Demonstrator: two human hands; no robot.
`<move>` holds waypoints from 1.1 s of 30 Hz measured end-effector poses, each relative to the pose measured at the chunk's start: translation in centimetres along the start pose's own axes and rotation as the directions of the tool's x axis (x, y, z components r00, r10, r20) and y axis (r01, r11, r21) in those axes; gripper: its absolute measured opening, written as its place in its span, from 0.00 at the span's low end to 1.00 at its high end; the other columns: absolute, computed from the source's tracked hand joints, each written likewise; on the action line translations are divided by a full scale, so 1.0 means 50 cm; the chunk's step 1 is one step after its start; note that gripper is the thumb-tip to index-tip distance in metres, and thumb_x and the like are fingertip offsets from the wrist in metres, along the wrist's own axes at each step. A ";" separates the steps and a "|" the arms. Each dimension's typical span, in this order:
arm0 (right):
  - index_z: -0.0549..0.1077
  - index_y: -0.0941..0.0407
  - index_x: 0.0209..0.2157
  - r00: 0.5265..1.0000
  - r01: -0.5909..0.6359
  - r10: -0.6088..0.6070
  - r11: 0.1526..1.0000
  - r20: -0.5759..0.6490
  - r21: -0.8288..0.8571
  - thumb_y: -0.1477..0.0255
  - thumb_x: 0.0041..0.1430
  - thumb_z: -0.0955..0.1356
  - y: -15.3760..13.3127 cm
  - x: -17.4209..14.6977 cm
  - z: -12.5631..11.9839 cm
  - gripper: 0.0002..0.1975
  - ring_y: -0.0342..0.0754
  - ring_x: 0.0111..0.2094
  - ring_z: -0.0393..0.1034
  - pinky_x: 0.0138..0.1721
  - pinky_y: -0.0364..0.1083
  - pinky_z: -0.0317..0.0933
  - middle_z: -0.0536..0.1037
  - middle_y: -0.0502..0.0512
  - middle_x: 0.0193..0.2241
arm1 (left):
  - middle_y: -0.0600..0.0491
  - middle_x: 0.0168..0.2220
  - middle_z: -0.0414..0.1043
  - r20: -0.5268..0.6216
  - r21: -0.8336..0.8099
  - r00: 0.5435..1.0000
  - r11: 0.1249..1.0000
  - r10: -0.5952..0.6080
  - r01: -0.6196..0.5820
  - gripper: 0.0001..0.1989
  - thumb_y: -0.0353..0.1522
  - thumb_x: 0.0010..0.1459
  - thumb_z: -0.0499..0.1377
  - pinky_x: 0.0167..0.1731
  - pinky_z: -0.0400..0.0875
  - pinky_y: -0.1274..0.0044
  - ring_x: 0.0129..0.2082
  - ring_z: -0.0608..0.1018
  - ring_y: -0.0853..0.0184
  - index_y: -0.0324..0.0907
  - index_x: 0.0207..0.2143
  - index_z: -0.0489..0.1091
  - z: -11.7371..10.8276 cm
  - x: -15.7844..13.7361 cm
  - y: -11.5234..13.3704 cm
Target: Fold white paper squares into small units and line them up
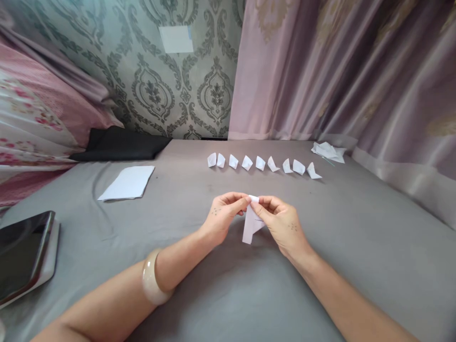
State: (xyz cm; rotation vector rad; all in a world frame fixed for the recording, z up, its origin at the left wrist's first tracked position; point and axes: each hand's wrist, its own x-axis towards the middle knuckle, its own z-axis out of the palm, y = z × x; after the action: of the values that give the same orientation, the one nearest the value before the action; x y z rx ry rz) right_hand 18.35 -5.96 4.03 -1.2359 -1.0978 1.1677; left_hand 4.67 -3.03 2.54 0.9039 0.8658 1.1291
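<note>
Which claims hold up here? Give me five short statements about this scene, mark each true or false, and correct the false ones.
1. The left hand and right hand both hold the folded paper. True.
2. A bangle is on the right arm. False: the bangle is on the left arm.
3. Nine small folded pieces form a row beyond the hands. True.
4. The flat paper stack lies left of that row. True.
5. The loose paper heap sits beside the left wrist. False: the loose paper heap lies past the row's right end.
</note>
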 end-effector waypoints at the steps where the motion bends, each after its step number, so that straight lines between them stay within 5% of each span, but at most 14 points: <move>1: 0.76 0.57 0.32 1.000 0.007 -0.007 1.000 0.000 -0.006 0.62 0.49 0.73 0.001 0.000 0.000 0.13 0.43 0.28 0.72 0.30 0.42 0.64 0.79 0.52 0.27 | 0.54 0.25 0.71 -0.005 0.000 1.000 1.000 -0.006 0.006 0.07 0.34 0.47 0.67 0.31 0.63 0.79 0.26 0.68 0.75 0.38 0.26 0.76 0.000 0.001 0.000; 12: 0.79 0.55 0.36 0.996 0.085 -0.085 0.993 0.001 -0.083 0.63 0.52 0.72 0.013 -0.001 0.002 0.12 0.47 0.32 0.74 0.35 0.46 0.68 0.80 0.53 0.31 | 0.55 0.22 0.68 0.009 -0.016 1.000 1.000 -0.012 0.012 0.04 0.30 0.46 0.64 0.30 0.63 0.79 0.23 0.67 0.75 0.37 0.23 0.74 0.001 -0.001 0.006; 17: 0.79 0.53 0.38 0.968 0.243 -0.252 0.925 0.009 -0.293 0.66 0.57 0.68 0.014 -0.009 0.003 0.10 0.46 0.33 0.71 0.33 0.44 0.66 0.78 0.53 0.33 | 0.55 0.23 0.69 -0.023 -0.020 1.000 1.000 -0.008 0.007 0.03 0.29 0.45 0.64 0.30 0.63 0.79 0.24 0.68 0.75 0.37 0.23 0.73 -0.003 0.003 0.000; 25: 0.75 0.53 0.47 0.813 0.538 -0.552 0.589 0.186 -0.603 0.77 0.62 0.62 0.031 -0.014 -0.005 0.15 0.44 0.34 0.69 0.36 0.44 0.64 0.75 0.53 0.34 | 0.55 0.23 0.68 -0.033 0.011 0.999 1.000 -0.008 0.008 0.02 0.29 0.46 0.64 0.30 0.63 0.79 0.24 0.67 0.75 0.37 0.24 0.74 -0.009 0.007 -0.003; 33: 0.70 0.59 0.52 0.697 0.561 -0.602 0.122 0.389 -0.819 0.80 0.64 0.59 0.028 -0.025 -0.009 0.18 0.49 0.36 0.67 0.35 0.47 0.65 0.75 0.57 0.34 | 0.54 0.24 0.69 0.051 -0.008 0.998 0.999 -0.034 0.034 0.05 0.31 0.48 0.64 0.31 0.64 0.79 0.25 0.68 0.75 0.36 0.27 0.76 -0.011 0.009 -0.005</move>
State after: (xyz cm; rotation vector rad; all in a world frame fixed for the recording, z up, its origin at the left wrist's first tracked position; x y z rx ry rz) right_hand 18.61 -7.29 2.63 -1.3231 -2.1001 -0.2538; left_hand 4.35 -2.55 2.03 0.9040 0.8314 1.0755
